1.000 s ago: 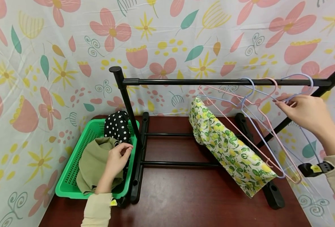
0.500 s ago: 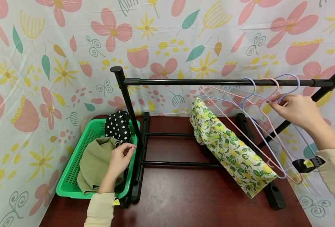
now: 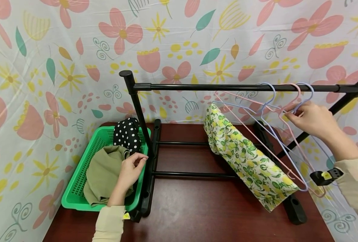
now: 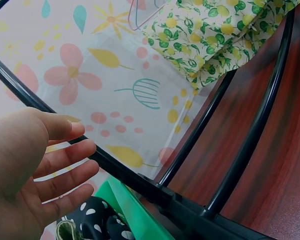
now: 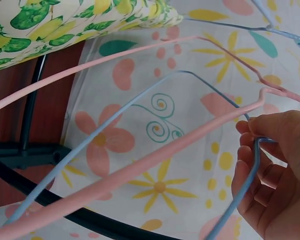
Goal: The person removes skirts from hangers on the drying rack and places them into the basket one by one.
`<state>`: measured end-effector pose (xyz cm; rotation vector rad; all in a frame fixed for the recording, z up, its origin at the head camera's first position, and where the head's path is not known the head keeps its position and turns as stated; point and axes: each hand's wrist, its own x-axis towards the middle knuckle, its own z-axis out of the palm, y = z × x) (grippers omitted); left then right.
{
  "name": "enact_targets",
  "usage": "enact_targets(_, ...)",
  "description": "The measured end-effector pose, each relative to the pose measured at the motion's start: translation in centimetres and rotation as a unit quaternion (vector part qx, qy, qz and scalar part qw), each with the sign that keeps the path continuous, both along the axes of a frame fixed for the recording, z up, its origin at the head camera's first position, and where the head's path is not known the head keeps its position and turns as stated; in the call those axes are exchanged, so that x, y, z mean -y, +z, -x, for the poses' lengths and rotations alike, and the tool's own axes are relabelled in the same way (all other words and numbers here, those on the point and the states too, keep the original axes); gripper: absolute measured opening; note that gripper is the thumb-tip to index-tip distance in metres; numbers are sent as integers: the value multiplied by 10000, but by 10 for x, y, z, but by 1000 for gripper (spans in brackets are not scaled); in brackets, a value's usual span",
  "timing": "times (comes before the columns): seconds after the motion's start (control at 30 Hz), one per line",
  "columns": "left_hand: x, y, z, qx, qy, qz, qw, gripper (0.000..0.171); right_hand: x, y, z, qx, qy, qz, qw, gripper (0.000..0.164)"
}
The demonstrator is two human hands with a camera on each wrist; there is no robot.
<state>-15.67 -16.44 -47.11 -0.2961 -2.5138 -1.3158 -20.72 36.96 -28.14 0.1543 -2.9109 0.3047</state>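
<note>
At the right end of the rail, my right hand (image 3: 313,119) pinches a blue hanger (image 5: 102,127) just below its hook, which is over the rail. Left of it hangs a pink hanger (image 5: 155,157), its hook close to my fingers. Further left, another blue hanger (image 3: 272,95) is on the rail, and a lemon-print cloth (image 3: 245,154) hangs slanting among the hangers. My left hand (image 3: 130,171) hovers over the right side of the green basket (image 3: 73,198), fingers loosely bent and holding nothing. An olive cloth (image 3: 101,178) lies beneath it.
The black rack's rail (image 3: 197,87) spans the table (image 3: 197,208), with its left post (image 3: 139,114) beside the basket. A black polka-dot cloth (image 3: 127,134) is at the basket's back. A flowered backdrop (image 3: 179,40) hangs behind.
My right hand has slid the blue hanger leftward along the rail, bringing its hook close to the pink hanger's. My left hand has stayed nearly still.
</note>
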Motion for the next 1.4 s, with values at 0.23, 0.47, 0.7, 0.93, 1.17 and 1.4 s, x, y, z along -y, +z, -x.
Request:
enact_targets(0.23, -2, 0, 0, 38, -71, -23, 10000, 14, 1, -1, -1, 12, 17, -6, 10000, 40)
enact_targets(0.47, -5, -2, 2, 115, -72, 39, 9999, 13, 2, 0, -3, 77, -56, 48, 9999, 42)
enact_targets(0.7, -6, -1, 1, 146, -85, 22, 9999, 13, 3, 2, -12, -248, 20, 53, 9997, 37)
enact_targets(0.93, -6, 3, 0, 144, -21, 33, 9999, 15, 6, 4, -22, -502, -217, 63, 9985, 30)
enact_targets(1.17, -7, 3, 1, 23, -74, 26, 10000, 13, 10, 7, -32, -873, -192, -46, 9960, 23)
enact_targets(1.4, -10, 2, 3, 51, -174, 4, 9998, 13, 23, 12, -37, -1179, 13, 8, 9930, 22)
